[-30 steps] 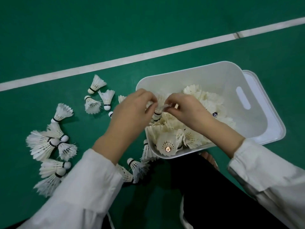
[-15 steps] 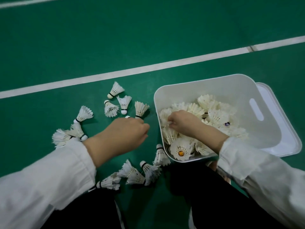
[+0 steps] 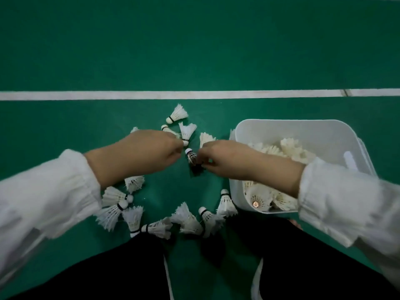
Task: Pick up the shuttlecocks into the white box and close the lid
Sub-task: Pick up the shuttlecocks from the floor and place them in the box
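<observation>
Several white feather shuttlecocks [image 3: 186,220] lie on the green floor in front of my knees and to the left [image 3: 114,205]. A few more lie farther out [image 3: 178,113]. The white box [image 3: 281,123] stands on the right, its bottom covered with shuttlecocks. My left hand [image 3: 151,151] has its fingers closed at the cork of a shuttlecock [image 3: 187,131] on the floor. My right hand [image 3: 225,158], just left of the box, pinches the feathers of a shaded shuttlecock [image 3: 191,156]. A sliver of the lid [image 3: 368,158] shows under the box's right side.
A white court line [image 3: 194,95] crosses the floor beyond the shuttlecocks. My dark trouser legs [image 3: 108,271] fill the bottom of the view. White sleeves cover both forearms and hide part of the box's near right corner.
My right hand left the box and moved left to a shuttlecock on the floor. My left hand reached farther out to the upper group. The view swung right and down.
</observation>
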